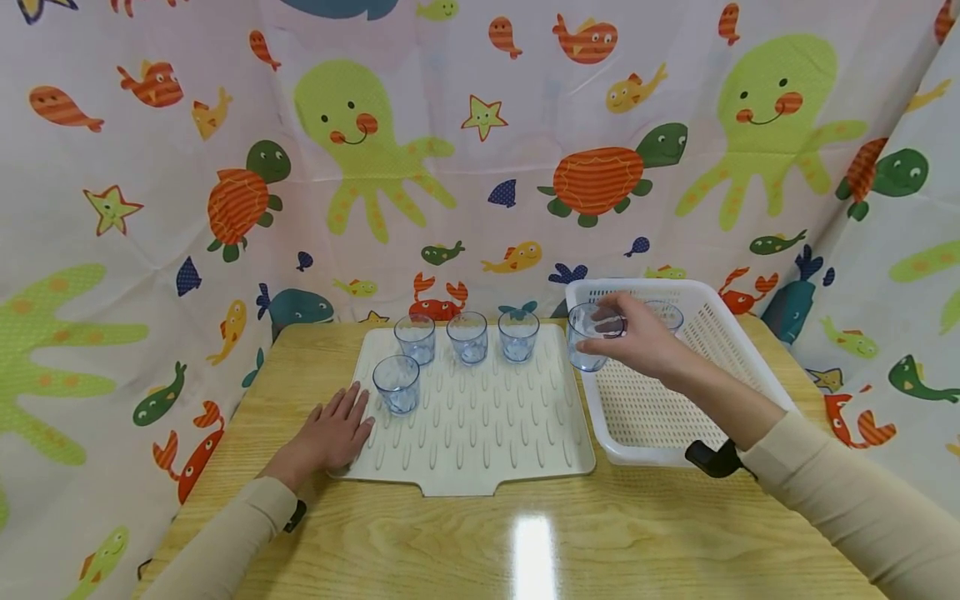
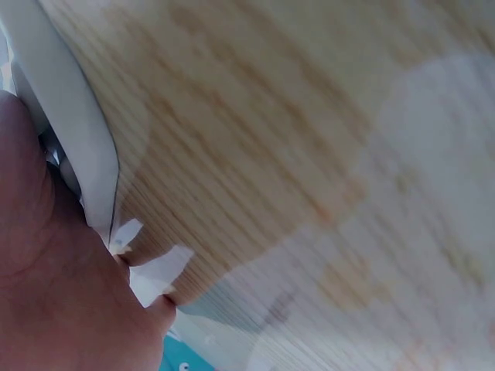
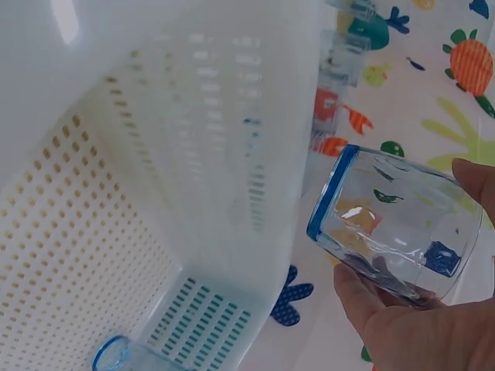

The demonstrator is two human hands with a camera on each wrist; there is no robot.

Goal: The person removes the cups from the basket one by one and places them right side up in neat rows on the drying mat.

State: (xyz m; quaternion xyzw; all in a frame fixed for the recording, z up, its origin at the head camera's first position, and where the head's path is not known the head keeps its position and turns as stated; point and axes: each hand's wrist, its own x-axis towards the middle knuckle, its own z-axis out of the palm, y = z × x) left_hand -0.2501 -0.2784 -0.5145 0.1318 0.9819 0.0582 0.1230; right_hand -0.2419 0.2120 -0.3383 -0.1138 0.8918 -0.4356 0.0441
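Note:
My right hand (image 1: 647,337) grips a clear bluish glass tumbler (image 1: 584,357) between thumb and fingers, above the white basket's (image 1: 615,454) left rim. In the right wrist view the same tumbler (image 3: 398,228) is tilted, clear of the basket wall. Another tumbler (image 3: 128,357) lies inside the basket, partly cut off by that view's edge. My left hand (image 1: 336,432) rests flat with fingers extended on the left edge of a cream ridged draining tray (image 1: 459,482). Several matching glasses stand on the tray, the nearest front-left glass (image 1: 397,387) close to those fingers.
Tray and basket sit side by side on a light wooden table (image 1: 405,542). A sea-animal patterned curtain (image 1: 480,192) hangs behind and at both sides. Three glasses line the tray's back edge, the middle glass (image 1: 468,340) among them.

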